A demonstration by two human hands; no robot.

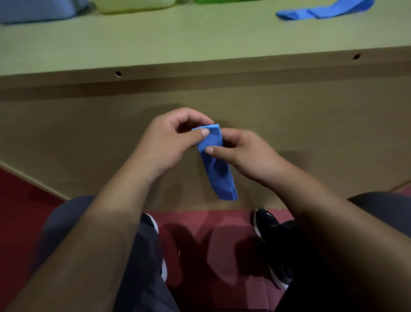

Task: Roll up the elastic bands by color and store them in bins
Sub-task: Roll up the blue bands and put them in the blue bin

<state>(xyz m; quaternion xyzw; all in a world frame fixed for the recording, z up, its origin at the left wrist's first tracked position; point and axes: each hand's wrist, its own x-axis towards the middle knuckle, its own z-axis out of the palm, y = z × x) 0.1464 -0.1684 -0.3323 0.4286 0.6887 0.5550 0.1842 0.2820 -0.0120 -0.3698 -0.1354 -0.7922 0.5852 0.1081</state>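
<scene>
A blue elastic band (219, 169) hangs folded in front of the table's side panel, below the tabletop. My left hand (169, 142) pinches its upper end between thumb and curled fingers. My right hand (246, 153) pinches the band just below, thumb on its front face. The loose lower end dangles toward the floor. A second blue band (324, 10) lies flat on the tabletop at the far right.
On the pale table (200, 40), a blue bin (37, 11), a yellow-green bin (135, 5) and a green bin (222, 1) line the far edge, all cut off by the frame. My legs and black shoes stand on red floor.
</scene>
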